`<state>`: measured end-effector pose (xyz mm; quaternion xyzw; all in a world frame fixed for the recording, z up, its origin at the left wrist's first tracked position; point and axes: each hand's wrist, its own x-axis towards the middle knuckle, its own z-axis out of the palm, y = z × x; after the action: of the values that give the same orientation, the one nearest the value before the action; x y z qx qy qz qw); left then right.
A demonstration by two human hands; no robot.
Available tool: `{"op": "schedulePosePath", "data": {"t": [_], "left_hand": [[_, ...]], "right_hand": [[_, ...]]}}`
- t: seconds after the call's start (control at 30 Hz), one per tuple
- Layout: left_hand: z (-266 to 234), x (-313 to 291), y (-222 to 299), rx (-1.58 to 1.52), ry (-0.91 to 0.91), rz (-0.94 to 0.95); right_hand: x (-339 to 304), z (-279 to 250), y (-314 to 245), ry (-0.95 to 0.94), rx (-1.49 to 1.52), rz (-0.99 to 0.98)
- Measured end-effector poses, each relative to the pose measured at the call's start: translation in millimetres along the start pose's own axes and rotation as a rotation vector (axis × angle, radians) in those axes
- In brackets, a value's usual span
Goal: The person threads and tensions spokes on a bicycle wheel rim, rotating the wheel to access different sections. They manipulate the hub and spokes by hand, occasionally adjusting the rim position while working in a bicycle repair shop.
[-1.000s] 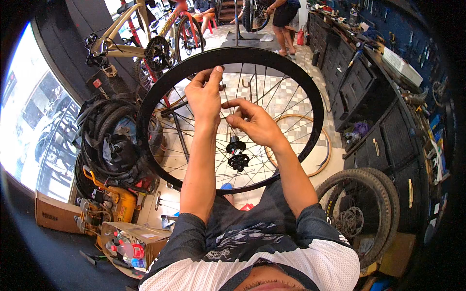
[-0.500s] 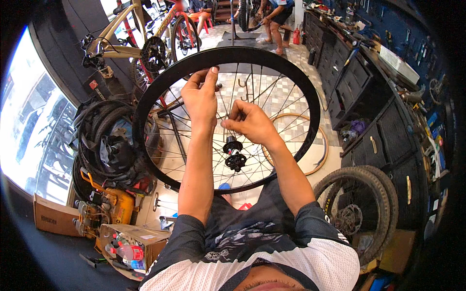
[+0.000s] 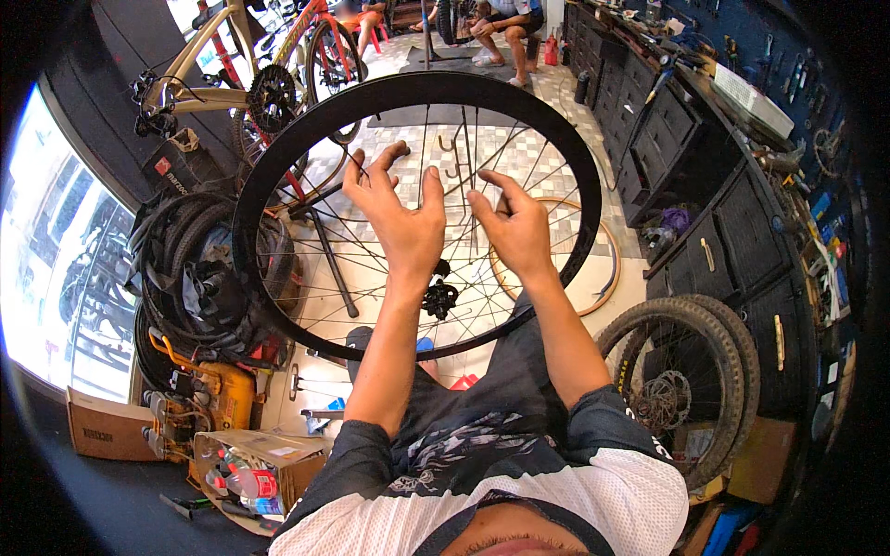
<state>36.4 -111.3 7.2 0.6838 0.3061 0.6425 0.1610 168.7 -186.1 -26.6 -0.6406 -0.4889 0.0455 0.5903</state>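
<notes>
Two bare hands up at the wheel and neither has hold of anything I can make out. Your left hand [image 3: 399, 213] has its grip spread wide, thumb well off the fingers, in front of the spokes. Your right hand [image 3: 510, 227] is looser: thumb and forefinger just apart, the other fingers curled, nothing visibly pinched. Can't tell if a fingertip is brushing a spoke.

The black deep-rimmed bicycle wheel [image 3: 584, 250] is tilted in front of you, its near edge by your dark-clothed legs [image 3: 538, 371]. Can't see what carries it, but it's over the pale tiled floor [image 3: 561, 88], well in from the floor's right edge, where the black drawer cabinets [image 3: 672, 139] stand.

Progress-wise, I'd call the lacing pretty far along: thin black metal spokes [image 3: 425, 134] run between the rim and the black metal hub [image 3: 440, 299] most of the way round. Can't tell from here whether every one is in, or if the tension's even.

Looks not done: no tyre on the rim and no brake disc on the hub that I can see. There's a thin tan-edged tyre [image 3: 616, 278] lying on the floor to the wheel's right, partly behind it, but no idea if it belongs to this one.
</notes>
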Motion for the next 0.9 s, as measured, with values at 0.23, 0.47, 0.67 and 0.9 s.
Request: {"op": "schedulePosePath", "data": {"t": [0.23, 0.47, 0.67, 0.9], "left_hand": [[3, -5, -3, 0.109, -0.024, 0.064], [15, -18, 16, 0.317, 0.042, 0.208], [27, 32, 17, -0.346, -0.259, -0.255], [19, 86, 8, -0.605, -0.667, -0.527]], "right_hand": [[9, 17, 2, 0.031, -0.01, -0.103], [1, 0, 1, -0.191, 0.213, 0.061], [-6, 0, 7, -0.328, 0.588, 0.083], [-2, 0, 0, -0.409, 0.716, 0.181]]}}
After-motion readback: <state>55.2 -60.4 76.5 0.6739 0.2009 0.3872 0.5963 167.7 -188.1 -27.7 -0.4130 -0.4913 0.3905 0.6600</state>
